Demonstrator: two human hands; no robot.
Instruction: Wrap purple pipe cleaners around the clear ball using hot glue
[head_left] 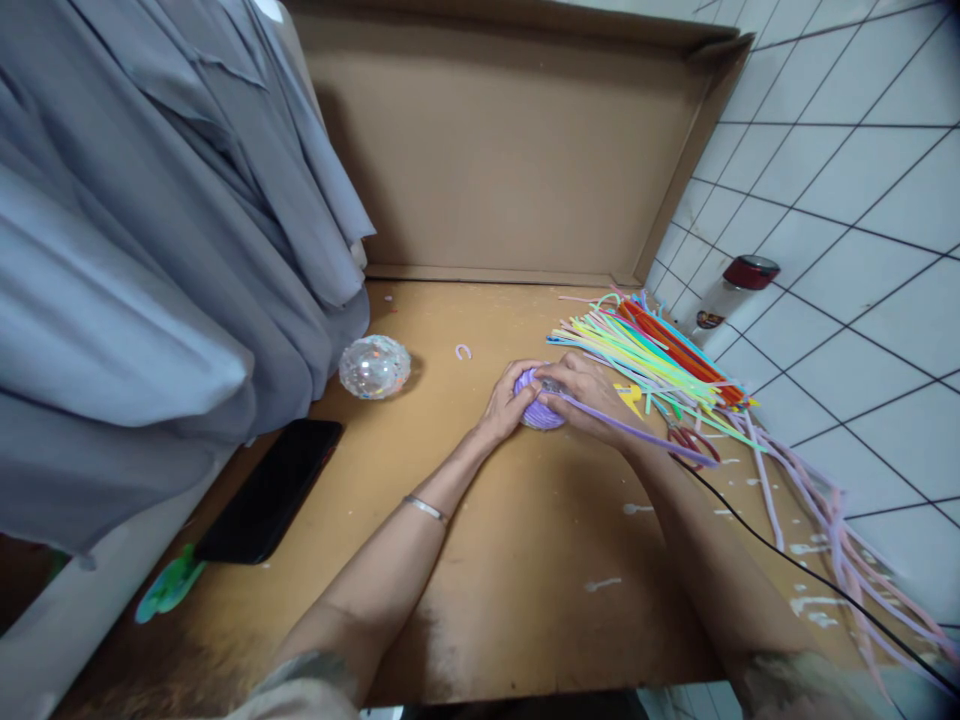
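A round object wrapped in purple pipe cleaner (pixel 541 412) is held between both hands, low over the wooden table. My left hand (pixel 511 402) grips its left side, with the thumb on top. My right hand (pixel 589 398) is closed at its upper right, the fingers pressed on the wrapped strands. A loose purple strand (pixel 637 432) runs from the fingers to the right, across my right wrist. Part of the ball's surface is hidden under the hands.
Colourful pipe cleaners (pixel 652 350) lie at the right beside red-handled scissors (pixel 694 446), a yellow item (pixel 628 397) and a black cable (pixel 780 552). A clear ball (pixel 374 367), black phone (pixel 270 492) and grey cloth (pixel 165 250) are left. Cardboard (pixel 510 150) stands behind; a red-capped bottle (pixel 721 305) leans right.
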